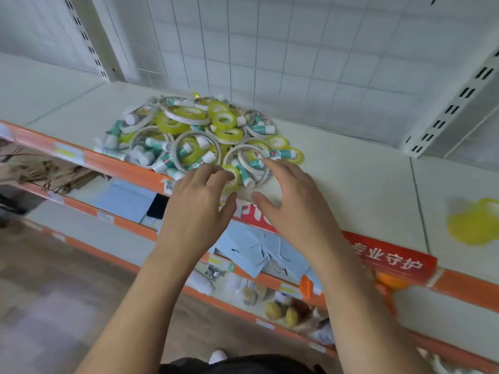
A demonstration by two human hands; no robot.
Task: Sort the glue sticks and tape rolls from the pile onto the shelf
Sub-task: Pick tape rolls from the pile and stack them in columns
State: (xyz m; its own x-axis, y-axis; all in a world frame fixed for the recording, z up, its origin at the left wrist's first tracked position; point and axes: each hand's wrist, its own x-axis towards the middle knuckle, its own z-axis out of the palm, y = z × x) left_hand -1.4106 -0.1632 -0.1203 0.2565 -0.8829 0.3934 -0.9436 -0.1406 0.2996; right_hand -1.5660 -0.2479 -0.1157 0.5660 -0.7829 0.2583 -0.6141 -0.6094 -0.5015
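Observation:
A pile [194, 133] of yellow-green tape rolls, white tape rings and green-and-white glue sticks lies on the white shelf [351, 171]. My left hand [197, 203] reaches to the pile's near edge, its fingertips at a small yellow tape roll [232, 176]. My right hand [291, 201] hovers beside it with fingers spread, its fingertips touching a large white tape ring [244, 160]. Neither hand grips anything. A blurred group of yellow tape rolls [472, 225] sits far right on the same shelf.
The shelf has an orange front edge [108, 163] with a red label strip [391, 257]. Lower shelves hold blue paper bags [259, 249] and other goods. A white wire-grid back panel [297, 49] rises behind the pile.

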